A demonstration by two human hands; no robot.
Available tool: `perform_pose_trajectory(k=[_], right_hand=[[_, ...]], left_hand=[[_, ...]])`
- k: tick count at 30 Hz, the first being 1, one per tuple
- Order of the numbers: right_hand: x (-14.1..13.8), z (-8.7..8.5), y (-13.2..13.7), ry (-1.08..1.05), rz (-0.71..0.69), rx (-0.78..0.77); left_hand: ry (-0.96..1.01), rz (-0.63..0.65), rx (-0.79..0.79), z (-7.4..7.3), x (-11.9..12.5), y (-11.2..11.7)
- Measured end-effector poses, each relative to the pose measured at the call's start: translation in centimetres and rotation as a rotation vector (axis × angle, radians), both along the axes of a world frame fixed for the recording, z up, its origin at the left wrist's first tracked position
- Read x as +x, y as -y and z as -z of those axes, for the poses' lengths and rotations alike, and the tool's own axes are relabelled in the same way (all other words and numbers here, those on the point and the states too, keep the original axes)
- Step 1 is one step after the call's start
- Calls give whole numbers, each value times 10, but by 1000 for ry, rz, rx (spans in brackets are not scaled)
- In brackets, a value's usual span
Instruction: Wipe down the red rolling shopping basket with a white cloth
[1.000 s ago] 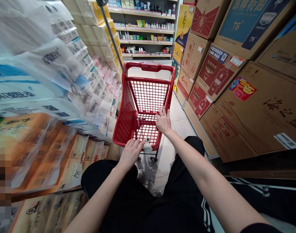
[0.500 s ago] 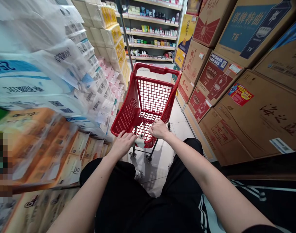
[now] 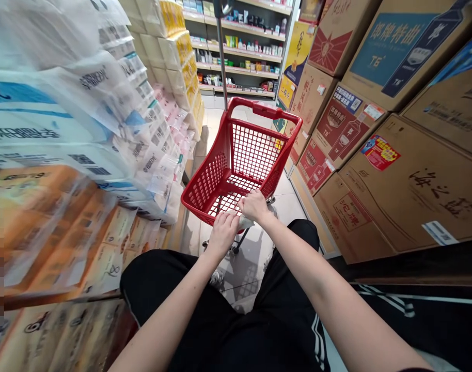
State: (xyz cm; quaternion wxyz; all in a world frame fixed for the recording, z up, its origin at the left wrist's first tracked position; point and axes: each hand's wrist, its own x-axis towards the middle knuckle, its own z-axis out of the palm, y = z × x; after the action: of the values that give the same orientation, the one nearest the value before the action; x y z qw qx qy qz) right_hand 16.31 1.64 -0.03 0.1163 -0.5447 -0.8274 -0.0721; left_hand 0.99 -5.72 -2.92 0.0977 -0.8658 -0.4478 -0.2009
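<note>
Red plastic shopping cart [image 3: 208, 180] stood on aisle floor [image 3: 292, 209], between wrapped paper packs [image 3: 46, 113] and cardboard cartons [image 3: 414, 191]. Left hand [image 3: 225, 228] lay at near rim, fingers together; right hand [image 3: 254, 204] curled beside it. Couldn't tell if either gripped.

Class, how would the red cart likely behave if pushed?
The red cart would probably roll readily, given its wheels. Its openwork build suggests it is fairly light for its size. Its thick rim looks moulded, so it should flex little.
</note>
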Motion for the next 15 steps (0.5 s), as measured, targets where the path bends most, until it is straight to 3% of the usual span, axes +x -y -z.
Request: perform_pose_trajectory(k=[6,11,15], right_hand=[[6,-4,5,6,13,-22],[17,-16,-1,30,-196,-100],[19,-20,-4,12,-304,-130]], left_hand=[[-83,-2,9,-3,-2,-10],[-18,28,-4,-3,-21,-22],[160,54,-60,3,-33,-21]])
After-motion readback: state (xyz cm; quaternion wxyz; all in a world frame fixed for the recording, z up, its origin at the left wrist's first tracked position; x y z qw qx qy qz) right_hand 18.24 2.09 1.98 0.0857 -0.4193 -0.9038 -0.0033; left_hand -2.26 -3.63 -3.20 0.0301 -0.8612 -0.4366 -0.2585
